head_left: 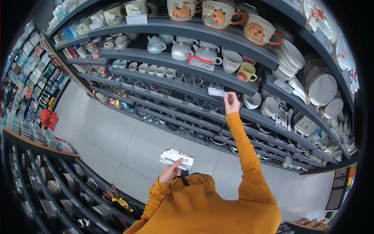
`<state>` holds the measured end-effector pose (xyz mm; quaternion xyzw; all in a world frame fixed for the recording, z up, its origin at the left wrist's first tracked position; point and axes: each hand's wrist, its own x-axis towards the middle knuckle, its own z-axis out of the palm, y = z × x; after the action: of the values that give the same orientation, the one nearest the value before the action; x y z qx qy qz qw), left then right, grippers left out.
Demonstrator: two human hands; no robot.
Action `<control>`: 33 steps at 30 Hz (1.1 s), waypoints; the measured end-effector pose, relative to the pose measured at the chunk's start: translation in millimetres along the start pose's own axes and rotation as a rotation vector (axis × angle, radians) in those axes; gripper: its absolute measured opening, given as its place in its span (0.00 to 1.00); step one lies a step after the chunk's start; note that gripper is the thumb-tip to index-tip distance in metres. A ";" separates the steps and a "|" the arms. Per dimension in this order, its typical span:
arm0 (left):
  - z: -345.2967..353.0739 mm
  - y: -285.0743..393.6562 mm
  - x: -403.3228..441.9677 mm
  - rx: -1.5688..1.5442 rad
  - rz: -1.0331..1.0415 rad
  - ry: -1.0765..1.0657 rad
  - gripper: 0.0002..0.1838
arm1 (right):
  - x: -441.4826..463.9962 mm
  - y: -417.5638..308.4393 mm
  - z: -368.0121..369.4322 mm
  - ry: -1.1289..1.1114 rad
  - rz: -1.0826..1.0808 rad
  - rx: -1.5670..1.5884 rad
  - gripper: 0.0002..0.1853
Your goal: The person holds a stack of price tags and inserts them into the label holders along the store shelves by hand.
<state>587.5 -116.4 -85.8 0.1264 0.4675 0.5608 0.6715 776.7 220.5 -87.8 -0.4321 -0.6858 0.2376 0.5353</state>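
Observation:
My left hand point(170, 172) is closed around a fanned stack of white price labels point(175, 157), held low in front of my body. Stretched out toward the shelf, my right hand point(232, 103) pinches one white price label point(216, 92) by its right end. That label is at the front edge of the glassware shelf, and I cannot tell whether it touches the rail. Just above it are drinking glasses point(197, 81) and a yellow-green mug point(246, 72). White bowls point(252, 100) stand to the right of the hand.
Higher shelves carry teapots point(182, 50), a white pitcher point(232, 61) and bear-patterned mugs point(218, 15). A red-framed price sign point(201, 63) hangs on a shelf edge. Pans fill the rack point(50, 187) at lower left. A red basket point(49, 119) stands on the tiled floor point(128, 144).

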 end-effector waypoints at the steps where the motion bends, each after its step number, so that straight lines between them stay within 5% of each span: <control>1: 1.0 0.4 0.8 -0.006 0.002 -0.004 0.22 | 1.7 3.4 1.1 0.011 -0.027 -0.029 0.09; 10: 2.5 10.7 8.7 0.012 -0.008 -0.013 0.23 | 19.4 31.1 -0.4 -0.141 -0.003 -0.095 0.11; 19: 5.4 10.9 10.8 0.026 -0.008 -0.021 0.22 | 45.2 11.5 -13.4 -0.396 0.029 -0.488 0.15; 33: 3.2 6.4 10.0 -0.009 -0.013 -0.073 0.21 | 47.1 33.8 -23.7 -0.378 0.122 -0.392 0.19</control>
<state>585.3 -104.4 -84.5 0.1405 0.4409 0.5535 0.6924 807.9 274.4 -82.1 -0.5160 -0.7791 0.2086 0.2885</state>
